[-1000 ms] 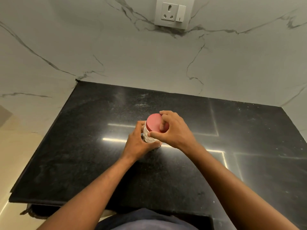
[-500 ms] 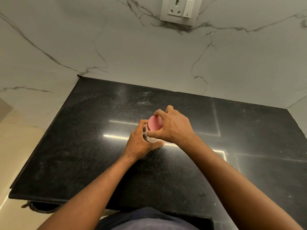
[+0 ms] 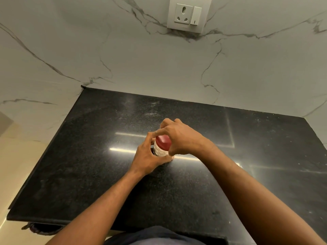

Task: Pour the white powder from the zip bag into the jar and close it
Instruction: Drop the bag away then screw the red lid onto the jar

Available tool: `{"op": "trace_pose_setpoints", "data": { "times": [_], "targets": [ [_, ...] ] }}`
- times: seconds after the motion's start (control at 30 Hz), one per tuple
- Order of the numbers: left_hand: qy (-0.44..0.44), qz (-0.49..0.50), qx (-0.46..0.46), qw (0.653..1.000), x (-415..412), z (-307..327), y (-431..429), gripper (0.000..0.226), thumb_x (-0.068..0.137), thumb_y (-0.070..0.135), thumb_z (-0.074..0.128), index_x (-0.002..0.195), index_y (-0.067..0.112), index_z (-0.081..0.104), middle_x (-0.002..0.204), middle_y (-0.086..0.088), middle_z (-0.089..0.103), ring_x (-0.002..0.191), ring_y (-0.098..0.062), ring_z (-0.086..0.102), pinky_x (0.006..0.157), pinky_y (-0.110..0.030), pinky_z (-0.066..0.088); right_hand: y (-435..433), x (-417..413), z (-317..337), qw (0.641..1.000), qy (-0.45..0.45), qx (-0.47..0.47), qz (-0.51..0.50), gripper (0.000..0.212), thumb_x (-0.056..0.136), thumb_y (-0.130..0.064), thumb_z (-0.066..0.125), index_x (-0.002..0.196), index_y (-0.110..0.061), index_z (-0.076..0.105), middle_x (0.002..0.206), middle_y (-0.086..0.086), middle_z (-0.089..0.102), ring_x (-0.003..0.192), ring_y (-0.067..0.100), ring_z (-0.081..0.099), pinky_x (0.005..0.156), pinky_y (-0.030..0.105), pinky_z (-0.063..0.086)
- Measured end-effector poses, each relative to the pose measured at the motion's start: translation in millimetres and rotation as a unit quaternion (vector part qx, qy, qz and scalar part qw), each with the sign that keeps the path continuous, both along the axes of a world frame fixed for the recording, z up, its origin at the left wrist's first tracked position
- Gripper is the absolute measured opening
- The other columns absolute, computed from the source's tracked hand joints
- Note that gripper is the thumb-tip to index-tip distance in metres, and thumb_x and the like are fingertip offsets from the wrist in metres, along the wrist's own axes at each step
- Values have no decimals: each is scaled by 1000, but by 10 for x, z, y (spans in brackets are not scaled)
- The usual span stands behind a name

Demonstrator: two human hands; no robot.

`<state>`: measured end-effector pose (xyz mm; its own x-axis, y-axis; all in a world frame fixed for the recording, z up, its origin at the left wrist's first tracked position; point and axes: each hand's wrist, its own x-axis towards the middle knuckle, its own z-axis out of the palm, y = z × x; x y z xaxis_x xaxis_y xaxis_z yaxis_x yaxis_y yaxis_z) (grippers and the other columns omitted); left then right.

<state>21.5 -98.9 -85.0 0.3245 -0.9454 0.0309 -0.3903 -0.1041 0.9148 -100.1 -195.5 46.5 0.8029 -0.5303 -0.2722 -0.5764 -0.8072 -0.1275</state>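
Note:
A small jar [image 3: 160, 152] with a white patterned body stands upright on the black counter [image 3: 88, 165], near its middle. A red lid [image 3: 163, 142] sits on top of the jar. My left hand [image 3: 148, 157] wraps around the jar's body from the left. From the right, my right hand [image 3: 178, 137] reaches over the top, its fingers closed around the red lid. No zip bag is in view. The jar's contents are hidden.
A white marble wall rises right behind the counter, with a socket and switch plate [image 3: 189, 15] high up. The counter's left edge [image 3: 44, 152] drops off to a beige floor. Faint white dust [image 3: 152, 110] lies on the counter behind the jar.
My right hand has turned on the lid, so its fingers now cover the far side and more of the lid's near side shows. The jar and my left hand stay in place.

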Motion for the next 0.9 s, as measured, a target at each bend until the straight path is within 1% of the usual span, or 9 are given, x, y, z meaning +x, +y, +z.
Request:
{"op": "trace_pose_setpoints", "data": {
  "times": [0.13, 0.23, 0.33, 0.4, 0.47, 0.53, 0.67, 0.77, 0.9],
  "targets": [
    [8, 7, 4, 1000, -13, -8, -10, 85, 58, 59, 98, 124, 54, 44, 114, 28, 68, 104, 17, 64, 74, -2, 51, -11, 20, -23, 998, 5, -38, -50, 82, 70, -56, 86, 142, -38, 53, 129, 1, 55, 104, 21, 54, 77, 33, 51],
    [21, 18, 4, 1000, -26, -32, -7, 82, 58, 57, 98, 123, 53, 48, 112, 30, 70, 101, 11, 68, 69, -7, 55, 12, 129, -6, 984, 44, -102, -137, 88, 70, -93, 54, 115, -18, 64, 90, 1, 59, 76, 20, 56, 64, 34, 47],
    [11, 21, -1, 1000, -28, -22, 2, 86, 57, 62, 96, 122, 67, 40, 112, 39, 63, 107, 27, 56, 73, 5, 46, -25, 153, 29, 976, 71, -129, -158, 99, 76, -99, 28, 92, -10, 67, 68, 3, 55, 59, 19, 55, 60, 32, 49],
    [7, 20, 2, 1000, -24, -13, 0, 85, 56, 65, 95, 122, 64, 41, 114, 39, 64, 108, 25, 57, 73, 4, 47, -61, 71, 20, 986, 55, -99, -120, 95, 83, -93, 34, 121, -13, 68, 98, 8, 69, 82, 24, 67, 72, 37, 55],
    [0, 17, 5, 1000, -21, -29, -4, 85, 58, 61, 96, 123, 58, 42, 114, 30, 67, 107, 19, 61, 75, 0, 50, -81, -2, 21, 999, 41, 4, -22, 84, 85, -72, 64, 155, -34, 39, 154, 9, 49, 128, 31, 57, 96, 46, 54],
    [-5, 13, 0, 1000, -27, -42, -9, 88, 59, 54, 98, 126, 56, 41, 114, 26, 66, 108, 19, 61, 78, 0, 50, -83, -41, 29, 997, 41, 44, 52, 90, 79, -44, 82, 155, -48, 34, 164, 5, 36, 135, 32, 52, 101, 46, 54],
    [8, 12, 5, 1000, -23, -34, -25, 85, 58, 56, 98, 124, 53, 45, 114, 26, 69, 106, 16, 64, 75, -3, 52, -79, 52, -1, 999, 19, -31, -22, 69, 74, -50, 78, 139, -34, 57, 119, 1, 69, 93, 21, 64, 69, 32, 51],
    [20, 12, 8, 1000, -13, -38, -24, 83, 57, 56, 98, 123, 53, 48, 115, 29, 70, 106, 12, 65, 70, -8, 54, -58, 193, 1, 986, 42, -85, -135, 71, 77, -81, 60, 103, -16, 67, 72, 1, 57, 68, 22, 58, 58, 32, 46],
    [20, 9, -1, 1000, -16, -38, -25, 83, 57, 55, 99, 123, 54, 48, 119, 32, 67, 109, 14, 63, 78, -7, 55, -110, 176, -11, 986, 56, -124, -100, 80, 81, -89, 47, 103, -15, 67, 80, 4, 65, 64, 21, 59, 62, 34, 51]
  ]
}}
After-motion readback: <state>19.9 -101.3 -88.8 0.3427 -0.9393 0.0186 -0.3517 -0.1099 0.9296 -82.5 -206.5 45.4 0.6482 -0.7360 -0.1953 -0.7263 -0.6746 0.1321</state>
